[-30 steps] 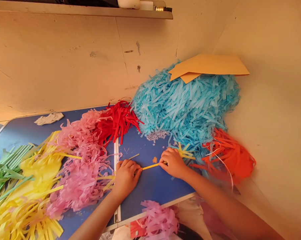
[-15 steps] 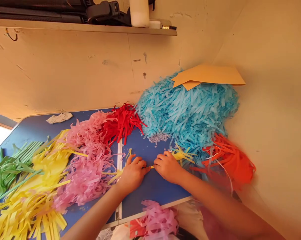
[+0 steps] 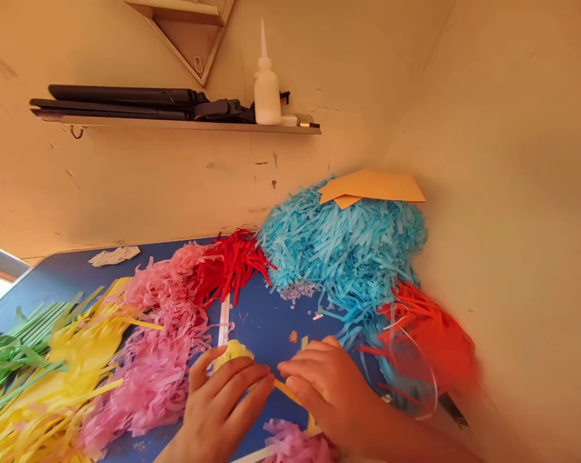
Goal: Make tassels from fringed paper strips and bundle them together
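Note:
My left hand [image 3: 220,408] and my right hand [image 3: 326,386] meet low in the head view over the blue table [image 3: 259,321]. Between their fingertips runs a thin yellow paper strip [image 3: 285,390], pinched by both. A bunch of yellow paper [image 3: 230,350] shows just above my left fingers, which rest on it. Both hands have their fingers pressed together on the strip.
Heaps of cut paper fringe ring the hands: light blue [image 3: 348,244] with tan card [image 3: 370,186] on top, orange [image 3: 428,347], red [image 3: 230,260], pink [image 3: 160,334], yellow [image 3: 54,373], green [image 3: 11,341]. A wall shelf [image 3: 175,122] holds a white glue bottle [image 3: 266,90].
The camera has tilted up, so the shelf and bottle now show. My hands have drawn closer to me and nearer together, and the yellow strip between them is shorter.

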`<state>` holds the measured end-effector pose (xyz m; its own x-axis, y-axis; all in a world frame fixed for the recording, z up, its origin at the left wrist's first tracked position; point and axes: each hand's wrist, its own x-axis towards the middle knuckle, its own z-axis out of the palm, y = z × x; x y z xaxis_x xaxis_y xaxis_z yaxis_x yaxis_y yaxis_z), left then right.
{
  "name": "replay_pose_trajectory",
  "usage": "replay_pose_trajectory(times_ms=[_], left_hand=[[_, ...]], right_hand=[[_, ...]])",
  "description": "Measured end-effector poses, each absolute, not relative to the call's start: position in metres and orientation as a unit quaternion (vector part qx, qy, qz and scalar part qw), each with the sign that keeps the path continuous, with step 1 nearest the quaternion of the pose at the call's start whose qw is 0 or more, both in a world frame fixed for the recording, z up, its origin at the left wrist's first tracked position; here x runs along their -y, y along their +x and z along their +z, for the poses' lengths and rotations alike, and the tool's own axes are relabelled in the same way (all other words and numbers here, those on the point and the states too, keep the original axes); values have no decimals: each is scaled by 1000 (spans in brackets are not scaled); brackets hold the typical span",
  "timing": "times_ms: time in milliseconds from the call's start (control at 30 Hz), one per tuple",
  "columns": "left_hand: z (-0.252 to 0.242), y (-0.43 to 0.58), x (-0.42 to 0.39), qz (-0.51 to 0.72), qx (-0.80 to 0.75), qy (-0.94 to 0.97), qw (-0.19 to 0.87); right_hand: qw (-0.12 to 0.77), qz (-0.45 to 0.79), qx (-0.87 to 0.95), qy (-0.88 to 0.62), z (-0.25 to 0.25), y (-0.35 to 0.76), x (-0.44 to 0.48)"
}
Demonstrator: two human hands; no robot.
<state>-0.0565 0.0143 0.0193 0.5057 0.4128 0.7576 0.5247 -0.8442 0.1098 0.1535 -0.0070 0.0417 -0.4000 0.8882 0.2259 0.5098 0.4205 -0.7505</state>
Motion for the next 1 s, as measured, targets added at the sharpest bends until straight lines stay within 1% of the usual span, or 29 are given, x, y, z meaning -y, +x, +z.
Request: replay_pose_trajectory(times_ms=[67, 100, 133, 200, 333, 400, 500, 667, 767, 1000], left_hand=[[30, -62, -5, -405, 252, -876, 63], [31, -63, -2, -399, 249, -881, 56], [30, -63, -1, -396, 245, -884, 47], [23, -59, -1, -408, 249, -878, 24], [6, -44, 3, -459, 327, -826, -26], [-1, -36, 7, -466, 374, -799, -69], [-8, -28, 12, -470, 408, -773, -124], [-14, -26, 12, -478, 426, -743, -193], [-12, -29, 9, -476, 419, -737, -233], [-8, -35, -2, -483, 407, -723, -279]], right_hand=[[329, 523, 671, -409, 44, 154, 12], [338, 611, 593, -400, 40, 153, 12], [349, 676, 512, -399, 33, 151, 11], [373, 738, 390, -405, 17, 145, 10], [447, 746, 317, -379, -1, 132, 12], [484, 732, 296, -378, -4, 128, 13], [516, 714, 274, -387, -6, 125, 12], [517, 708, 296, -380, -9, 122, 7], [532, 696, 299, -378, -10, 121, 3], [522, 681, 363, -364, -11, 117, -7]])
